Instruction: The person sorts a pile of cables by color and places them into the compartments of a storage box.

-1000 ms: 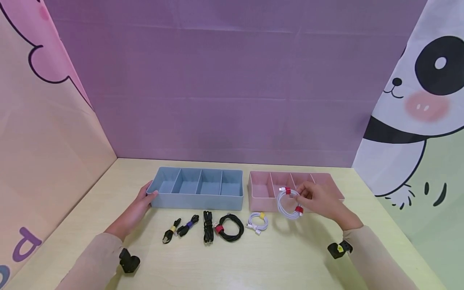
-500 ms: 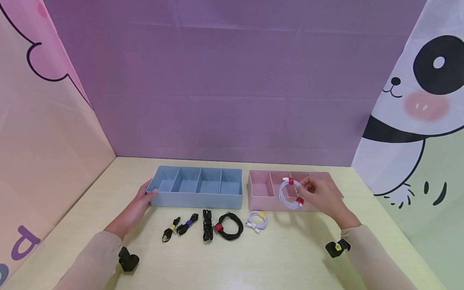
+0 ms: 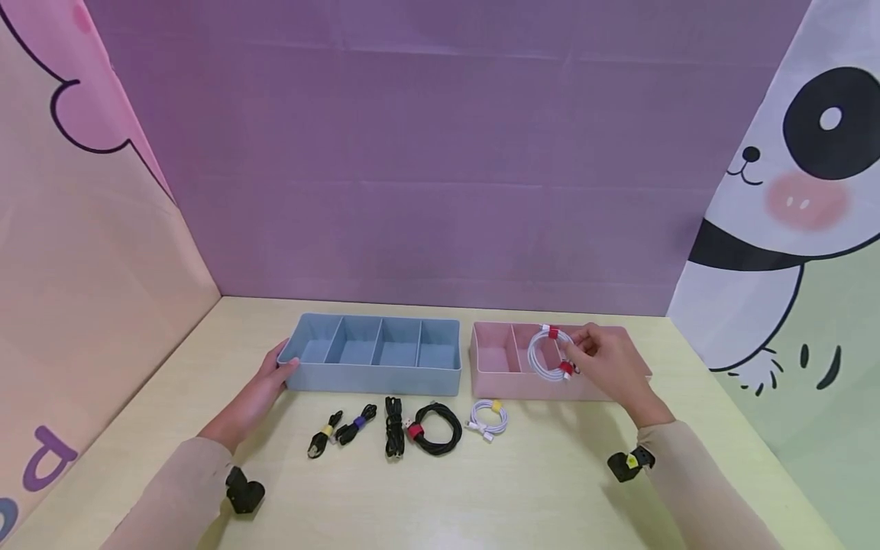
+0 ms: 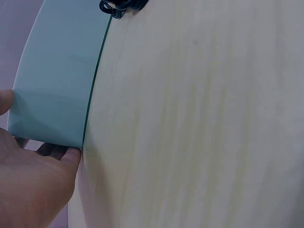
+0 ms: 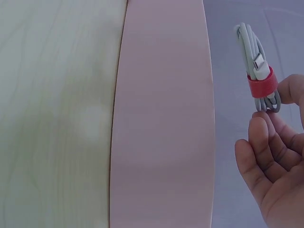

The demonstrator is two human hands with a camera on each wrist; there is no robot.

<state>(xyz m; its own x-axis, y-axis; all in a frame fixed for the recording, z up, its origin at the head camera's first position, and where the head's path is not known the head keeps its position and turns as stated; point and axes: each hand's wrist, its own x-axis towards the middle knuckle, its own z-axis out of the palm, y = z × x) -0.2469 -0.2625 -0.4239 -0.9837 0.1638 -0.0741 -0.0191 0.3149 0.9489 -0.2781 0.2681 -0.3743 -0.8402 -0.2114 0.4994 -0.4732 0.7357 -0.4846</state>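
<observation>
In the head view my right hand (image 3: 608, 370) pinches a coiled white charging cable (image 3: 536, 359) bound with red straps, holding it up over the pink divided box (image 3: 509, 386). The right wrist view shows the coil (image 5: 251, 50) edge-on, its red strap (image 5: 262, 84) beside the thumb. At the left, my left hand (image 3: 264, 382) grips the left end of the blue divided box (image 3: 374, 380). Seen from the left wrist, the thumb lies at the rim of the blue box (image 4: 57, 80) and the fingers lie against its end.
In front of the boxes lie two small black cables (image 3: 321, 439) (image 3: 356, 425), a folded black cable (image 3: 395, 429), a coiled black cable (image 3: 450, 443) with a red strap, and a white cable (image 3: 505, 422) with a yellow strap. A purple backdrop (image 3: 440, 176) stands behind the table.
My right hand has lifted the white cable coil from in front of the pink box's front wall to above its compartments. The left hand stays on the blue box.
</observation>
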